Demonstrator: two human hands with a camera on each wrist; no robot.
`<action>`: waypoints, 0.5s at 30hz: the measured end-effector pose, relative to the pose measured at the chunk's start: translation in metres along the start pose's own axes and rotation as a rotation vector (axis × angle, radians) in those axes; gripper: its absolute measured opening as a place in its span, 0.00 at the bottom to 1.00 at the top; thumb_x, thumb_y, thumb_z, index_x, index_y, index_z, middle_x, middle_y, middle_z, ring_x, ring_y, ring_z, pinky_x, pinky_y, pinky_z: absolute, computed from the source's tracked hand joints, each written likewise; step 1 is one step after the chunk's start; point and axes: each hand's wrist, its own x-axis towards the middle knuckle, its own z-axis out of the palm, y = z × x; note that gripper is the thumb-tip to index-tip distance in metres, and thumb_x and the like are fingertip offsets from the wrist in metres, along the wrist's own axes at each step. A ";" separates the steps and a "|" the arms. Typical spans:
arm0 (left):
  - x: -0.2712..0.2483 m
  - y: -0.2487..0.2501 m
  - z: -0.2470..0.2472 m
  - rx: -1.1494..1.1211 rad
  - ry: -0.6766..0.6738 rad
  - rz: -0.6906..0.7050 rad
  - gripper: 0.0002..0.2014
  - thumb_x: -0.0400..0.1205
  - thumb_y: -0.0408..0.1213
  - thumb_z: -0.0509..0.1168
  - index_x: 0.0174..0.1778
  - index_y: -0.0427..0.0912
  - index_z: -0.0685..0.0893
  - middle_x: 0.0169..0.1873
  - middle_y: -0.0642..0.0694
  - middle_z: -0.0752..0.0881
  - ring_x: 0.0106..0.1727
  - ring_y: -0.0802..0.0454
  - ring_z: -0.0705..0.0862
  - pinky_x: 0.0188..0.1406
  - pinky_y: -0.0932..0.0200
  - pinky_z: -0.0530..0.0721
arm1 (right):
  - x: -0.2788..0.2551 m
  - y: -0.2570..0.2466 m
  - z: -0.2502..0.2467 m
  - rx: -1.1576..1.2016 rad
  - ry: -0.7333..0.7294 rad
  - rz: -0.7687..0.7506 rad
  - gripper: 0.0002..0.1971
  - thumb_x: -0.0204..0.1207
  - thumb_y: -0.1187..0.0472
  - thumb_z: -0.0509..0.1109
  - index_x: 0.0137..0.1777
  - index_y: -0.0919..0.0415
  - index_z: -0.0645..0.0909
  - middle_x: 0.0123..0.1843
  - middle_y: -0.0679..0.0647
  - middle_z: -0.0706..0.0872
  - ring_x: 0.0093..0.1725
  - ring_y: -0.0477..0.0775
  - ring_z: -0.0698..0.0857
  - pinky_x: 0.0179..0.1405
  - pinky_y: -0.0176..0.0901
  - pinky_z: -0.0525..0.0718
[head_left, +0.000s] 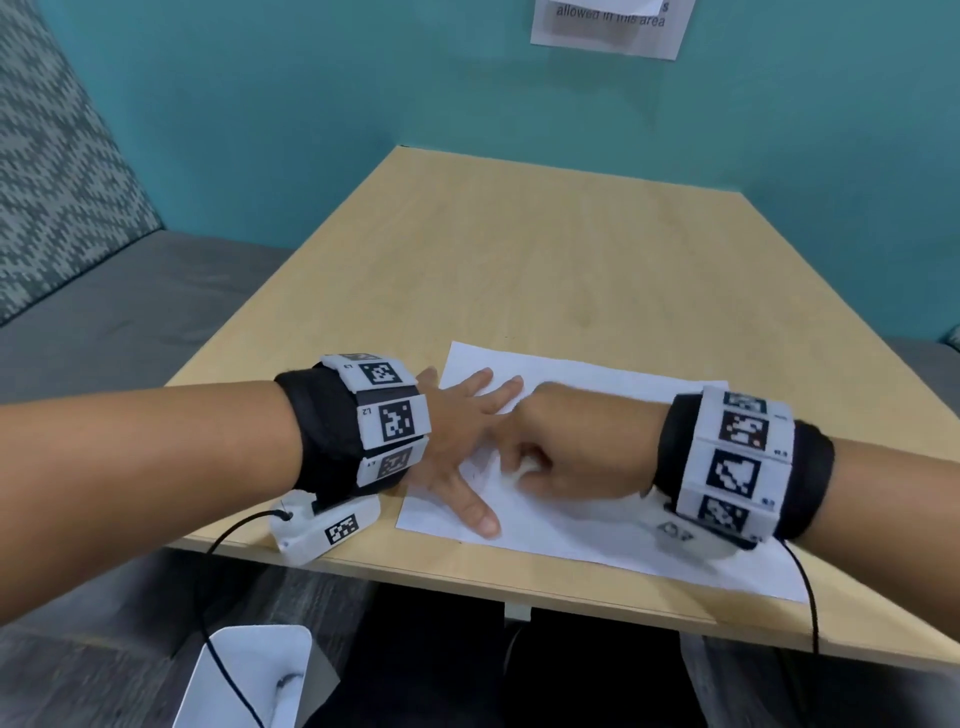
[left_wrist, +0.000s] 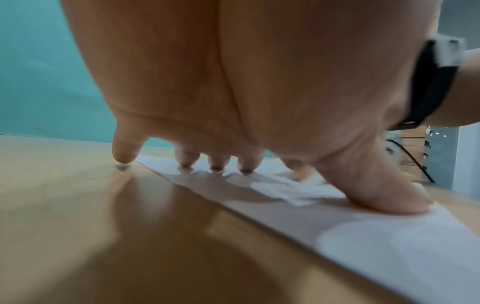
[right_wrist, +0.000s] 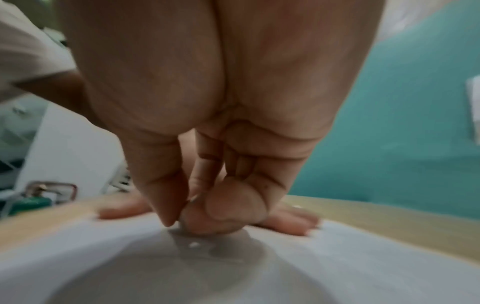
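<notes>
The sheet of paper (head_left: 597, 519) lies flat on the bench (head_left: 519, 260), close to the near edge, and its left end is pinned by the left hand (head_left: 457, 441). That hand's fingers (left_wrist: 219, 162) are straight and spread, with the tips pressing down. The little finger (left_wrist: 124, 154) lands on bare wood just off the sheet, and the thumb (head_left: 478, 512) presses near the front edge. The right hand (head_left: 582, 441) is curled, with thumb and forefinger pinched together on a small white piece (head_left: 523, 466), an eraser by the look of it, set against the paper just beside the left fingertips. A few pale crumbs (right_wrist: 193, 244) lie under it. The likeliest trouble is the paper itself: a stroke driven toward the pinning hand would probably buckle the short stretch between the two hands, and a hard rub on a buckle creases or tears it. If the left hand eases off, the whole sheet can skid, since its right part carries only the right wrist, and its near corner sits close to the bench edge. The white piece shows little beyond the fingertips, so a heavy stroke may roll it out of the pinch. The right wrist unit hangs low over the sheet and could drag or smear it.
</notes>
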 end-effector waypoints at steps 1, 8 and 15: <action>0.001 -0.001 0.002 0.000 0.015 -0.001 0.54 0.66 0.76 0.68 0.84 0.71 0.46 0.86 0.57 0.32 0.86 0.43 0.32 0.77 0.20 0.41 | 0.002 0.008 -0.003 -0.014 0.036 0.044 0.06 0.72 0.66 0.67 0.44 0.60 0.86 0.26 0.37 0.73 0.27 0.37 0.74 0.33 0.32 0.72; 0.002 0.004 -0.001 0.021 -0.018 -0.043 0.50 0.68 0.74 0.68 0.85 0.67 0.54 0.85 0.53 0.29 0.85 0.44 0.29 0.77 0.20 0.40 | 0.002 -0.005 0.002 0.014 -0.039 -0.045 0.07 0.73 0.65 0.69 0.49 0.59 0.87 0.28 0.35 0.72 0.28 0.35 0.73 0.31 0.26 0.68; 0.001 0.008 -0.006 0.052 -0.051 -0.067 0.51 0.70 0.74 0.67 0.86 0.64 0.52 0.85 0.51 0.28 0.85 0.43 0.28 0.78 0.20 0.40 | -0.001 -0.012 0.006 0.056 -0.051 -0.080 0.07 0.73 0.65 0.70 0.48 0.61 0.87 0.27 0.35 0.72 0.27 0.34 0.74 0.28 0.26 0.67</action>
